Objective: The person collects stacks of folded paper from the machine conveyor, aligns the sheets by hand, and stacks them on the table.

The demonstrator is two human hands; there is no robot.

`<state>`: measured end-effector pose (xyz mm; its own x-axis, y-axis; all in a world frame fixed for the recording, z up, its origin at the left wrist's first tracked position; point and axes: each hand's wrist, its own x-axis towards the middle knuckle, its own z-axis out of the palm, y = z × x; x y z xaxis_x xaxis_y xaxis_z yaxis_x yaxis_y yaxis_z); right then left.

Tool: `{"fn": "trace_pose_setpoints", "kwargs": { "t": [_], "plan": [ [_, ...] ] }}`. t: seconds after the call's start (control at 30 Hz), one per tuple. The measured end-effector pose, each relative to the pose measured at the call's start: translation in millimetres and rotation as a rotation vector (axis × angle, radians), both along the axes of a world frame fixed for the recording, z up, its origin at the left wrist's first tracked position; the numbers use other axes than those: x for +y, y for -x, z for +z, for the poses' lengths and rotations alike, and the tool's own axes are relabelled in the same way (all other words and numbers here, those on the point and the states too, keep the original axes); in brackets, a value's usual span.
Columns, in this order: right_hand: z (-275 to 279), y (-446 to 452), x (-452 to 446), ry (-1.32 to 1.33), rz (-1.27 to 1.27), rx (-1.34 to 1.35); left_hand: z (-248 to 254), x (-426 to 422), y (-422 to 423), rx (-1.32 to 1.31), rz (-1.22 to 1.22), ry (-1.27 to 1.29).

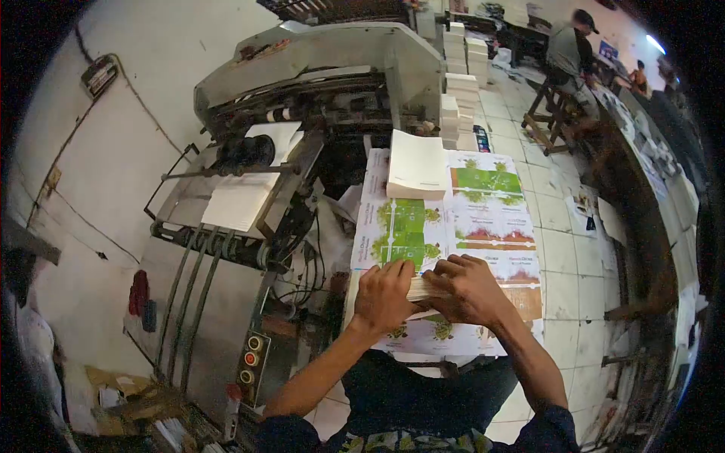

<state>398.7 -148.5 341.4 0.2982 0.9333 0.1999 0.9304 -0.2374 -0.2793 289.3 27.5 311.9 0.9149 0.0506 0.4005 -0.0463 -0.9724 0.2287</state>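
Sheaf (427, 290): above the printed sheets (495, 213), toward their six o'clock edge. Left hand (387, 298): fingers curled onto its nine o'clock end. Right hand (470, 291): fingers bent over its three o'clock end, thumb contact unclear. Judged good practice: even pressure, edges flush, no creasing. Paper block (415, 164): apart, at twelve o'clock. Machine (414, 64): beyond, at eleven.

Serves as worktable (350, 294), spread with green-and-brown printed sheets (491, 215) on either side of, and in front of, a cream paper stack (417, 162); bears that atop them.
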Motion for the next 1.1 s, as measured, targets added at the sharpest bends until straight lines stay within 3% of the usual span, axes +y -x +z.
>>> {"fn": "trace_pose_setpoints", "kwargs": {
  "t": [0.1, 0.17, 0.27, 0.57, 0.67, 0.73, 0.87, 1.0, 1.1],
  "plan": [
    [4.1, 2.3, -1.4, 0.087, -0.01, 0.085, 0.4, 3.0, -2.0, -0.045, -0.039, -0.007],
    [0.5, 2.1, -6.8, -0.073, -0.022, 0.095, 1.9, 6.1, -4.1, -0.084, -0.084, -0.031],
    [18.4, -8.4, -34.2, 0.059, -0.162, 0.036, 4.2, 7.2, -3.9, 0.06, -0.05, 0.029],
    [3.1, -14.0, -36.5, 0.019, -0.062, 0.016, -3.1, 38.6, -0.7, -0.206, -0.07, -0.052],
    [5.1, -12.8, -48.1, -0.039, -0.126, 0.117, -8.7, 47.4, -6.5, -0.265, -0.165, -0.063],
    [3.0, -18.8, -63.3, -0.263, -0.11, 0.219, -8.8, 50.9, -11.6, -0.298, -0.221, -0.062],
    [7.6, -27.2, -69.2, 0.005, -0.073, 0.243, -8.9, 50.2, -10.3, -0.295, -0.254, -0.039],
    [9.1, -26.3, -70.0, 0.034, -0.067, 0.276, -2.6, 42.8, -1.8, -0.213, -0.208, 0.009],
    [0.0, -24.2, -76.8, -0.126, -0.079, 0.294, 24.9, 35.2, 8.7, -0.143, -0.177, 0.041]
  ]
}}
